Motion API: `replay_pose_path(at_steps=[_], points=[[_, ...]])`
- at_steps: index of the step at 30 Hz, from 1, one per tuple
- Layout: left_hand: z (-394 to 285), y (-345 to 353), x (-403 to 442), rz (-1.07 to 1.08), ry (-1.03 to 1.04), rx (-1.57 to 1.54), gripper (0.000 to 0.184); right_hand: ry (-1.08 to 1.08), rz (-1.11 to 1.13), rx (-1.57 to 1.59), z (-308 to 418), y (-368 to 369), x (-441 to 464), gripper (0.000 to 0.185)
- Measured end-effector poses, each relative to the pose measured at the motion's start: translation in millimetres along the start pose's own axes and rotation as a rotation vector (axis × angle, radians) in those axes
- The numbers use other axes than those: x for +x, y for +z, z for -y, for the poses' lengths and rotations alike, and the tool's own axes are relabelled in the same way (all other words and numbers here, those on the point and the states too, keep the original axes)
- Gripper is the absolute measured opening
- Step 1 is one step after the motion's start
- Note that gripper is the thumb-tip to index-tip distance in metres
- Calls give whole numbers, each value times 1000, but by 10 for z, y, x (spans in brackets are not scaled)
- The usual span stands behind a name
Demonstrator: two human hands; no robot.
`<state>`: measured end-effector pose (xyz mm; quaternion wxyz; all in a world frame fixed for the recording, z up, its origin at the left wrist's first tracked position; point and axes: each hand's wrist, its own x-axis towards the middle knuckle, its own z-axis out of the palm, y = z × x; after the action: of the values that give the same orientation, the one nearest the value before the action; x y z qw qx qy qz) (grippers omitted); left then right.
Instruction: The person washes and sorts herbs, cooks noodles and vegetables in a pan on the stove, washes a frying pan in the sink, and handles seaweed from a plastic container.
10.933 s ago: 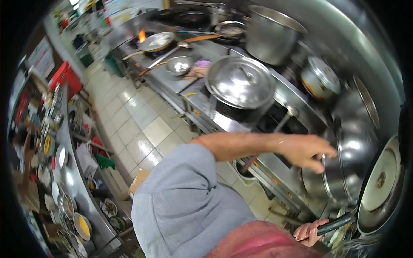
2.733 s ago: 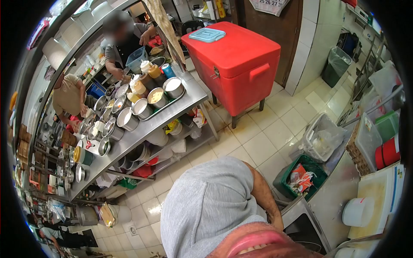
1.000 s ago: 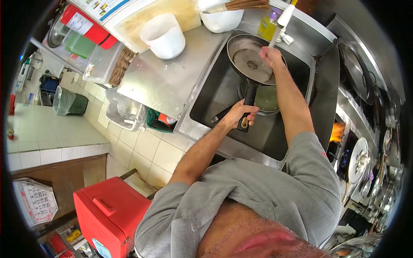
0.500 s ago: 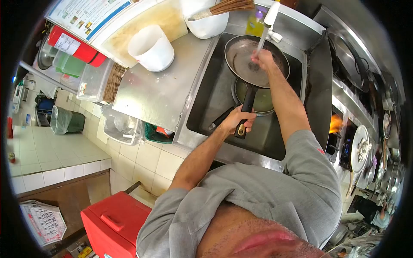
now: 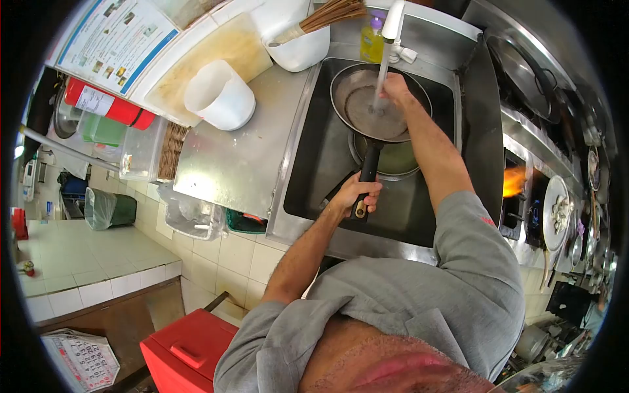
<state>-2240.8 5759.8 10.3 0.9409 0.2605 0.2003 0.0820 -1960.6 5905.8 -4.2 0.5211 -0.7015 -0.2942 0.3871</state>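
My left hand (image 5: 357, 195) is wrapped round the black handle of a frying pan (image 5: 357, 108), which is held over the sink (image 5: 304, 177). Water from the white faucet (image 5: 393, 23) runs into the pan. Inside the pan, near its far right side, my right hand (image 5: 396, 90) has its fingers curled down towards the bottom, beside the stream. Whatever those fingers may hold is hidden. Beneath the frying pan, a second round pan (image 5: 396, 164) lies in the sink, partly covered; another dark handle sticks out near my left hand.
A white tub (image 5: 223, 98) stands on the steel counter (image 5: 229, 160) left of the sink. Behind are a stick brush (image 5: 324, 19) in a white container and a yellow soap bottle (image 5: 372, 46). To the right, a flame (image 5: 514, 181) burns on the stove near a plate of food (image 5: 557, 213).
The view has shifted slightly. My right hand has moved out from under the stream, and the water now lands in the pan beside it. My left hand keeps its grip on the handle.
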Motion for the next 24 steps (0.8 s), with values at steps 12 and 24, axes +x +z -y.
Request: replay_pose_path(at_steps=[12,24], points=[[10,0,72,-74,3,55,30,-408,-618,-621,244,-599,621,45],[-2,13,93,-103,-21,27,31,-280,-448,-369,136,-908,668,49]])
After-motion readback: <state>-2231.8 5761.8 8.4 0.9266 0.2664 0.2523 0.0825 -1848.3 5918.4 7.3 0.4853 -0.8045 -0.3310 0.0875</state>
